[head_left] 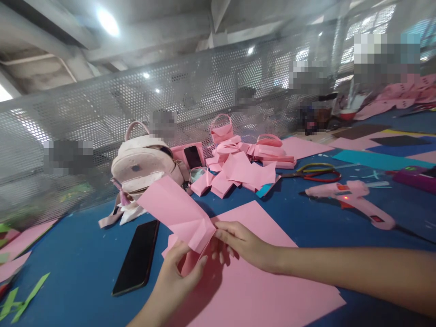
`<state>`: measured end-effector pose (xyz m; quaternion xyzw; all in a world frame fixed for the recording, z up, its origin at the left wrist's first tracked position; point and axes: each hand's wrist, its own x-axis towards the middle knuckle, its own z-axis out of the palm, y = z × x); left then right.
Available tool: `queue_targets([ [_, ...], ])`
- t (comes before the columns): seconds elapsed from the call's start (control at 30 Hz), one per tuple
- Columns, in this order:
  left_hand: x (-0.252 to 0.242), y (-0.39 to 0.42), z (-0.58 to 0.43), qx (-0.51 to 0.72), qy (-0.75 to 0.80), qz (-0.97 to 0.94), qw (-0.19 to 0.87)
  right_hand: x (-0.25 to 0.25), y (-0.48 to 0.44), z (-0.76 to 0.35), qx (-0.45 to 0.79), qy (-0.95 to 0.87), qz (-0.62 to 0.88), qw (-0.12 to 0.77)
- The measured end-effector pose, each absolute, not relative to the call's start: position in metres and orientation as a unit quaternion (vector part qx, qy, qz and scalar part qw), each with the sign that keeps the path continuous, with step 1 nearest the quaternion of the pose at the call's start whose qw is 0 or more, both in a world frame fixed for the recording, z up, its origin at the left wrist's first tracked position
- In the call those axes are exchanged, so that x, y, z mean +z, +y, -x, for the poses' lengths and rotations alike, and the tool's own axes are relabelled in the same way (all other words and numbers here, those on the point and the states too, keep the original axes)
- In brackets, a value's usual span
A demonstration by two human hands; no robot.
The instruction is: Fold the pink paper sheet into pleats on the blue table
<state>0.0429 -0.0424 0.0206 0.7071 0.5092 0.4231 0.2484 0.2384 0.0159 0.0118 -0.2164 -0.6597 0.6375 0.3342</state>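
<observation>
A folded pink paper piece [184, 211] is held up in both hands, its long flap rising to the upper left. My left hand [182, 268] grips its lower end from below, thumb on the near side. The fingers of my right hand [238, 243] pinch its right corner, the other fingertips curled beneath. Under the hands lie large pink paper sheets [269, 286] on the blue table [85, 263]. A black phone [137, 256] rests left of the sheets.
Pink paper bags [223, 131] and folded pieces sit behind, beside a pale backpack [146, 159]. At right are a pink glue gun [354, 197] with its cord and scissors [316, 171]. Green scraps [32, 297] lie left. A perforated metal screen [204, 91] stands behind.
</observation>
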Motion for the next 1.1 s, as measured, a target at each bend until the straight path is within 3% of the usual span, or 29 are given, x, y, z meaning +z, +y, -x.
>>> queue_targets([
  [0.43, 0.044, -0.042, -0.065, 0.496, 0.548, -0.536, 0.409, 0.014, 0.011, -0.239, 0.591, -0.706, 0.211, 0.328],
  [0.77, 0.024, -0.039, -0.057, 0.506, 0.595, -0.487, 0.392, 0.014, 0.008, -0.239, 0.573, -0.722, 0.220, 0.319],
  [1.1, 0.048, -0.043, -0.067, 0.504, 0.525, -0.491, 0.479, 0.017, 0.009, -0.240, 0.559, -0.737, 0.214, 0.314],
])
